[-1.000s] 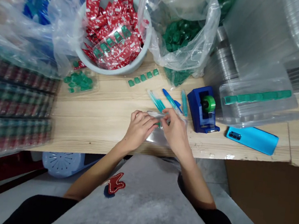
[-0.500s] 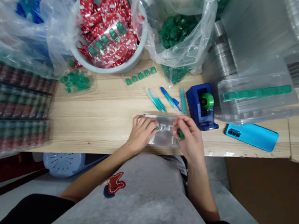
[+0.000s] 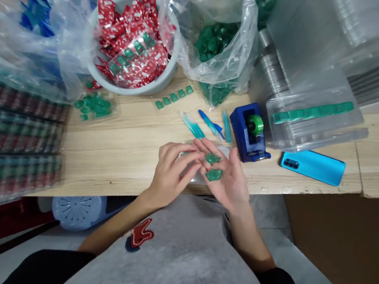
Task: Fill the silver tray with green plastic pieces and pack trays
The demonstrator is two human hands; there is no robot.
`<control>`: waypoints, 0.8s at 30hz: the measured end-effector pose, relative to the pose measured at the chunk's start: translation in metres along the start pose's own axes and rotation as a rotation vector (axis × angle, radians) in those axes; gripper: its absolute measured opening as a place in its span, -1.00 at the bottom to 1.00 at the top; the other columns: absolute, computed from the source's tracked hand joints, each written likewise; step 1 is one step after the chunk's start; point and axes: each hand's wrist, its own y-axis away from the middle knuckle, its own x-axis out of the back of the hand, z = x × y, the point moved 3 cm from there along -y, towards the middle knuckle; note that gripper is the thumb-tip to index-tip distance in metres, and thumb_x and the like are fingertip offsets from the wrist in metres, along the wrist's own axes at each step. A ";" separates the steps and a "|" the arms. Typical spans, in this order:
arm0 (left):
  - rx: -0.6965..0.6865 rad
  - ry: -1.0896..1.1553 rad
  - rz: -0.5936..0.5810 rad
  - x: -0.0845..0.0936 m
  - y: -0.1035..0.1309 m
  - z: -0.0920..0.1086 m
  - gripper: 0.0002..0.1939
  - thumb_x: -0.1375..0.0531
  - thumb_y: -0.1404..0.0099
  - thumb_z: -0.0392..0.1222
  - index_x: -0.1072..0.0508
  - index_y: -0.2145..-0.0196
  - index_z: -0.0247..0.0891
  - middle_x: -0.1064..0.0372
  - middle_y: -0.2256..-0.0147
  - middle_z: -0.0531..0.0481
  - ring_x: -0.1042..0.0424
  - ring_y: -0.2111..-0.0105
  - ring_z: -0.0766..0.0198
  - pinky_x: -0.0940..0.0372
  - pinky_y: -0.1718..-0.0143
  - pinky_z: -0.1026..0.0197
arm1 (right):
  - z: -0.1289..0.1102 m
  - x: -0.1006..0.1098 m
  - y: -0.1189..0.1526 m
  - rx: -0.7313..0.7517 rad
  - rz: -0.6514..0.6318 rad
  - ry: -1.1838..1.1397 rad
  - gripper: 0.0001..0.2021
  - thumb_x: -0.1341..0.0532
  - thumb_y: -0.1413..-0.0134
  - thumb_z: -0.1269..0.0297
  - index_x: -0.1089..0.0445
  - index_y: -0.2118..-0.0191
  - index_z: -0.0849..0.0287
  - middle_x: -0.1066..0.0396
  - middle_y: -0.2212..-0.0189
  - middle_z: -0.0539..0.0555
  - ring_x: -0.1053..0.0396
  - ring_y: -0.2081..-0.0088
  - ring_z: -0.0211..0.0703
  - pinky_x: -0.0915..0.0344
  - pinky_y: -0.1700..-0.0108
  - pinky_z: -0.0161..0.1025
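Head view: left of the blue tape dispenser [image 3: 238, 120], the right hand [image 3: 231, 184] is palm up, grip spread under green pieces [image 3: 213, 175]; farther left, the left hand [image 3: 169, 172] has its grip half-curled, any contents I cannot tell.

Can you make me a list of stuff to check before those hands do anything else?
1. Green pieces in the right hand: ok, two lie on it, palm up.
2. Left hand free: cannot tell, its fingertips are too crowded to see what they hold.
3. Clear plastic tray easy to see: not ok, the hands cover most of it.
4. Roll of green tape in the blue tape dispenser: ok, it's in there.
5. Blue phone away from both hands: ok, beyond the dispenser.
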 end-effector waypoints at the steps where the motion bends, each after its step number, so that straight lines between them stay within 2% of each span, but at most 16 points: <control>1: -0.030 -0.055 0.006 -0.001 -0.002 0.001 -0.79 -0.18 -0.32 -0.29 -0.37 0.08 -0.24 -0.38 0.14 -0.13 -0.32 0.13 0.15 -0.21 0.07 0.08 | 0.001 -0.001 0.001 0.001 0.004 0.020 -0.52 -0.01 -0.19 -0.17 -0.49 0.09 0.05 -0.43 -0.07 0.05 -0.28 -0.15 -0.16 -0.28 -0.11 -0.23; 6: -0.137 -0.244 0.041 -0.005 -0.006 0.001 -0.79 -0.21 -0.30 -0.20 -0.40 0.10 -0.26 -0.44 0.20 -0.13 -0.29 0.19 0.11 -0.19 0.10 0.06 | 0.006 -0.001 0.005 0.074 0.038 0.127 -0.46 -0.09 -0.06 -0.27 -0.45 0.02 -0.01 -0.38 -0.12 0.04 -0.28 -0.14 -0.09 -0.30 -0.10 -0.15; 11: -0.156 -0.204 0.060 -0.001 -0.008 0.002 -0.79 -0.19 -0.32 -0.23 -0.40 0.09 -0.29 -0.47 0.24 -0.12 -0.30 0.21 0.12 -0.18 0.10 0.06 | 0.009 -0.003 0.006 0.113 -0.034 0.181 -0.43 -0.12 0.00 -0.31 -0.43 -0.01 -0.08 -0.37 -0.13 0.02 -0.40 0.04 -0.15 -0.38 0.02 -0.18; 13: -0.127 -0.134 0.065 0.001 -0.009 0.005 -0.85 -0.19 -0.32 -0.26 -0.40 0.13 -0.24 -0.47 0.25 -0.08 -0.32 0.21 0.15 -0.17 0.10 0.07 | 0.009 -0.002 0.005 0.128 -0.042 0.222 -0.49 -0.10 -0.07 -0.26 -0.42 -0.02 -0.09 -0.41 -0.08 0.02 -0.43 0.10 -0.17 -0.39 0.05 -0.19; 16: -0.069 0.042 0.015 0.002 -0.010 0.009 -0.91 -0.20 -0.32 -0.27 -0.38 0.20 -0.21 -0.47 0.24 -0.02 -0.37 0.20 0.20 -0.19 0.12 0.09 | 0.005 0.001 0.005 0.269 0.018 0.394 -0.66 -0.11 -0.20 -0.06 -0.47 0.04 -0.09 -0.45 -0.02 -0.02 -0.40 -0.01 -0.19 -0.33 -0.06 -0.22; 18: -0.038 0.126 0.020 0.004 -0.009 0.009 -0.92 -0.19 -0.32 -0.30 -0.36 0.22 -0.22 -0.46 0.23 -0.02 -0.38 0.18 0.23 -0.21 0.11 0.11 | 0.001 0.002 0.006 0.375 0.056 0.495 -0.72 -0.10 -0.25 0.02 -0.49 0.10 -0.07 -0.48 0.05 -0.02 -0.43 0.04 -0.21 -0.36 0.00 -0.24; 20: -0.003 0.171 0.069 0.007 -0.008 0.006 -0.90 -0.20 -0.31 -0.34 -0.36 0.21 -0.24 -0.45 0.20 -0.03 -0.38 0.17 0.25 -0.22 0.08 0.12 | -0.002 0.002 0.007 0.408 0.030 0.549 -0.74 -0.12 -0.24 0.05 -0.48 0.11 -0.04 -0.52 0.24 -0.02 -0.47 0.31 -0.27 -0.43 0.25 -0.28; 22: 0.022 0.235 0.080 0.010 -0.008 0.002 -0.88 -0.20 -0.30 -0.36 -0.36 0.21 -0.23 -0.43 0.19 -0.02 -0.38 0.15 0.28 -0.24 0.08 0.15 | -0.004 0.000 0.009 0.407 -0.014 0.598 -0.80 -0.20 -0.19 0.13 -0.47 0.11 -0.01 -0.48 0.45 -0.07 -0.38 0.52 -0.33 -0.36 0.44 -0.32; 24: 0.052 0.330 0.042 0.011 -0.008 -0.001 -0.87 -0.21 -0.29 -0.37 -0.37 0.21 -0.22 -0.41 0.19 0.01 -0.38 0.15 0.30 -0.27 0.09 0.19 | -0.007 -0.002 0.011 0.426 -0.031 0.659 -0.80 -0.25 -0.14 0.23 -0.47 0.10 -0.01 -0.40 0.55 -0.12 -0.34 0.55 -0.34 -0.33 0.47 -0.33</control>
